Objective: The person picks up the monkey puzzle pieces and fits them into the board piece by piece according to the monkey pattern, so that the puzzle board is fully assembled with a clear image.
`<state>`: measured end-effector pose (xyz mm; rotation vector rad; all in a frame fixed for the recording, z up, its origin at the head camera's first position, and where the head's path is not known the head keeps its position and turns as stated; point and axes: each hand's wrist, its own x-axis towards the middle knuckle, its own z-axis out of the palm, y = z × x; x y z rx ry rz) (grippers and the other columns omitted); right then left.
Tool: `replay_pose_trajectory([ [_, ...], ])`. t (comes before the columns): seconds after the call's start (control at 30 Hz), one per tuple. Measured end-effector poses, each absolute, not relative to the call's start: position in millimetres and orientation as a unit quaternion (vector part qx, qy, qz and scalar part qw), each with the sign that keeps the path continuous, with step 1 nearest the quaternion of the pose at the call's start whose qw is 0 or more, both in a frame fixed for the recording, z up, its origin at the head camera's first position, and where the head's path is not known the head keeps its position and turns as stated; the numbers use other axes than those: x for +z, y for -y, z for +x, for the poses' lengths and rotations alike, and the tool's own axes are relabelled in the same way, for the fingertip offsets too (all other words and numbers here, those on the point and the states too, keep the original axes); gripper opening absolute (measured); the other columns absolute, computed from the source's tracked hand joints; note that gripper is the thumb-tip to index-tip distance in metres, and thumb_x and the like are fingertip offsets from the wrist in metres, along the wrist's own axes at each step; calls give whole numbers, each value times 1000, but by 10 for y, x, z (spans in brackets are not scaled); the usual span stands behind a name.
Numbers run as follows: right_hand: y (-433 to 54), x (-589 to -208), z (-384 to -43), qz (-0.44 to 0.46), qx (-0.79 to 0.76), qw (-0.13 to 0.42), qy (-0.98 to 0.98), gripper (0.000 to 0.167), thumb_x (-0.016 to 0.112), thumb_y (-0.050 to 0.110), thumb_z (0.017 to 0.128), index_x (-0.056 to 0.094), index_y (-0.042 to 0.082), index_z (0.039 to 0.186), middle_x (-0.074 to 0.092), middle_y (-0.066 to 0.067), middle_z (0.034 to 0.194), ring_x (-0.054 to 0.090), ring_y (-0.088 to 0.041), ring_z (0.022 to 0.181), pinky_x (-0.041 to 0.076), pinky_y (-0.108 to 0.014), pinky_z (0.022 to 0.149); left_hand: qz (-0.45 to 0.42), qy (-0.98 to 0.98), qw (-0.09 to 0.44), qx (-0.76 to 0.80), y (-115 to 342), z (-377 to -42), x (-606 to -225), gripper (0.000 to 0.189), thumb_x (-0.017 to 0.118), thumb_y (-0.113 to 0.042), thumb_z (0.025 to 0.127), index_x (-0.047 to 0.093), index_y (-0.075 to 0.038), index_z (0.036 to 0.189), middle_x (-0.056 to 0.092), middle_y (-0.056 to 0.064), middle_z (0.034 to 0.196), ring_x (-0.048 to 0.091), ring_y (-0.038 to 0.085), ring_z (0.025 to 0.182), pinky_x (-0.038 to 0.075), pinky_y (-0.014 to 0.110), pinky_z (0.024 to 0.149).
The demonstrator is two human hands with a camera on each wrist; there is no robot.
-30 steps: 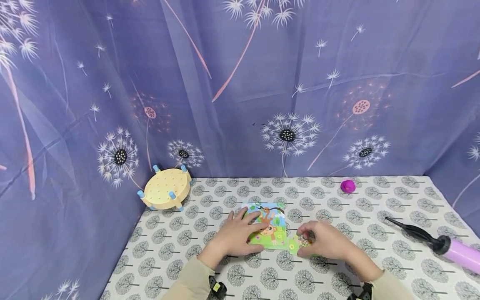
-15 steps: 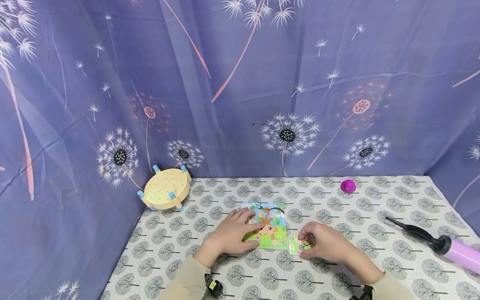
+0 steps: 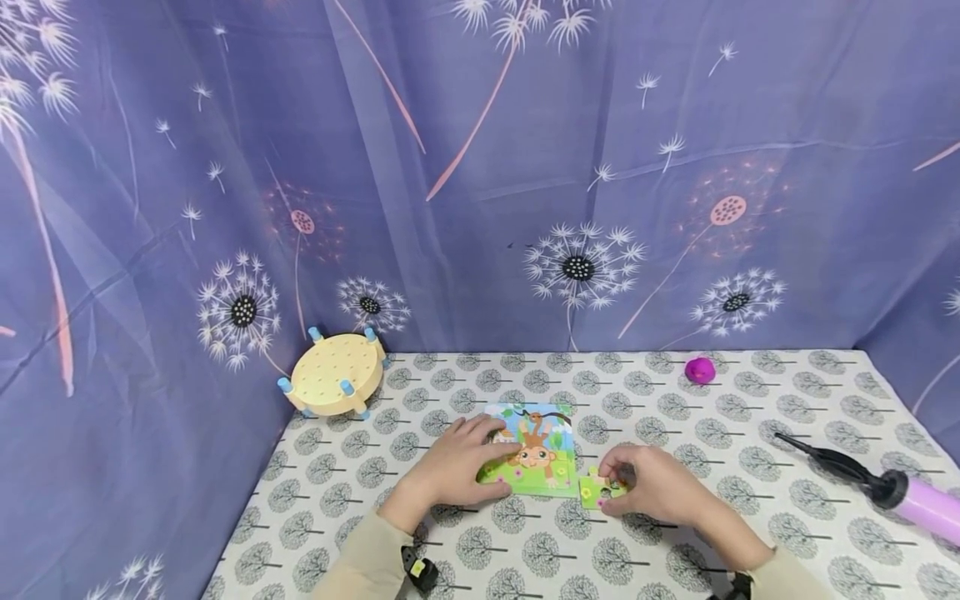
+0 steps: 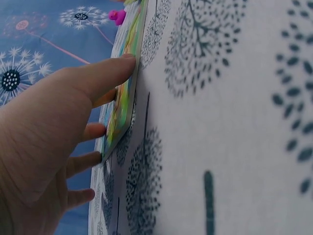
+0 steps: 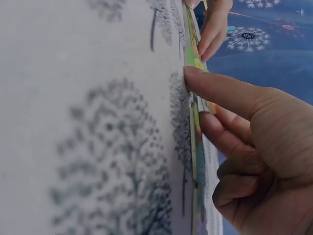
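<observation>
A square jigsaw puzzle (image 3: 534, 479) with a hanging monkey on blue sky and green grass lies flat on the cloth. My left hand (image 3: 457, 464) rests at its left side, fingers loosely spread over that edge; the left wrist view shows the thumb (image 4: 110, 74) along the near rim and the other fingertips at the side. Just right of the puzzle is a small green flowered jigsaw piece (image 3: 591, 493). My right hand (image 3: 656, 485) pinches this piece between thumb and fingertips, which hide its right part. Other thin pieces (image 5: 194, 156) show beneath that hand in the right wrist view.
A yellow round stool-like thing (image 3: 337, 375) with blue-tipped legs sits at the back left. A small magenta object (image 3: 700, 371) is at the back right. A pump with a black nozzle and lilac barrel (image 3: 926, 504) lies at the right. A purple dandelion curtain (image 3: 480, 250) stands behind.
My left hand has drawn back to the left, uncovering more of the monkey picture. The right hand stays by the jigsaw piece, its thumb shifted slightly right, showing more of the piece.
</observation>
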<state>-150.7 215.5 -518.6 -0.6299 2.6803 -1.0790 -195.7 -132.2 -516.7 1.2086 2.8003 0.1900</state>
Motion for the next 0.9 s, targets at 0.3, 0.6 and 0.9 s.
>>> replay_pose_trajectory([
  [0.3,-2227,-5267,-1502,-247,-483,109,-833,14,84,13,87,72,15,95,71,5,85,68,-13,72,61,-28,65,390,-917,44,67,1403,-1991,-5195,69,56,-67,97,51,-31,155,38,0,165,30,37,152,24,68,119],
  [0.6,-2111,-5157,-1599,-203,-513,122,-825,14,80,18,92,74,10,102,73,-2,91,60,-16,52,51,-24,42,365,-927,57,70,1434,-1997,-5174,73,53,-72,96,47,-32,157,31,3,168,29,40,152,24,73,116],
  [0.9,-1748,-5154,-1704,-193,-495,66,-845,12,81,20,91,76,15,101,74,6,90,58,-13,67,49,-25,61,343,-935,57,76,1463,-2005,-5182,78,54,-76,93,46,-33,158,32,3,168,29,40,152,24,78,113],
])
